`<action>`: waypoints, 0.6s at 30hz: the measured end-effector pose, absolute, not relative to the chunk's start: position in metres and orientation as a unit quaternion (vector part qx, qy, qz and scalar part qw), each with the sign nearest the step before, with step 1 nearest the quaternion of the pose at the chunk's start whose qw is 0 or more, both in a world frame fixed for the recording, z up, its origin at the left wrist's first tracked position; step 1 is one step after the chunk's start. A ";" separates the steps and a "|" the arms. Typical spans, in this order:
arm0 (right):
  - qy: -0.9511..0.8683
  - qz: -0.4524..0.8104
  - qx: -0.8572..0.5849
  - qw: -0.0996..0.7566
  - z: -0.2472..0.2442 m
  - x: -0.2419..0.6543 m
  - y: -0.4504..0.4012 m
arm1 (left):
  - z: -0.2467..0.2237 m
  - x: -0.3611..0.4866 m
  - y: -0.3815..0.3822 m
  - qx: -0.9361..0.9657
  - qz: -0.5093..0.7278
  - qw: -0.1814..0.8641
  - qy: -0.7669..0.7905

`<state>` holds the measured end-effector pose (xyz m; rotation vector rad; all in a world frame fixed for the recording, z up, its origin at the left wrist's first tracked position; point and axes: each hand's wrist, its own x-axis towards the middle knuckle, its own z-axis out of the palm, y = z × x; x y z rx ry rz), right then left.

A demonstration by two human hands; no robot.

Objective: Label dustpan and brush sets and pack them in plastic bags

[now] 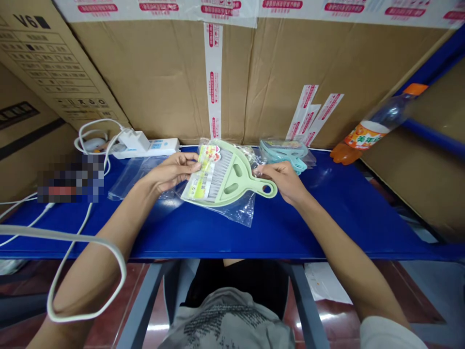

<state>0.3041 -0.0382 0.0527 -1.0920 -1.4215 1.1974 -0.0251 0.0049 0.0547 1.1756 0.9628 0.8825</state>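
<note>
A light green dustpan (240, 183) with a small grey-bristled brush (222, 169) and a yellow-white label card (203, 175) is in front of me, tilted above the blue table. Clear plastic bagging (241, 213) hangs around and below the set. My left hand (178, 170) pinches the card side, thumb on top and fingers behind. Over by the handle, my right hand (279, 178) is closed, thumb and forefinger pinching the clear plastic; its other fingers are curled out of sight.
Behind my right hand lies a packed light blue dustpan set (285, 151). Flat clear bags (140, 174) lie left. A power strip (152, 148) with white cables stands at the back left. An orange drink bottle (374, 128) leans at right. Cardboard (163, 72) walls the back of the blue table (283, 237).
</note>
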 end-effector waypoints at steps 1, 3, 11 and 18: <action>-0.577 0.474 -0.447 0.493 0.055 0.308 -0.036 | 0.055 -0.028 0.007 0.508 0.408 0.629 0.424; -0.567 0.442 -0.443 0.536 0.060 0.319 -0.030 | 0.056 -0.035 0.013 0.486 0.459 0.607 0.429; -0.421 0.209 -0.381 0.796 0.081 0.380 0.000 | 0.039 -0.042 0.036 0.391 0.582 0.573 0.424; -0.329 0.309 -0.379 0.808 0.085 0.375 -0.001 | 0.015 0.008 0.032 0.353 0.566 0.602 0.440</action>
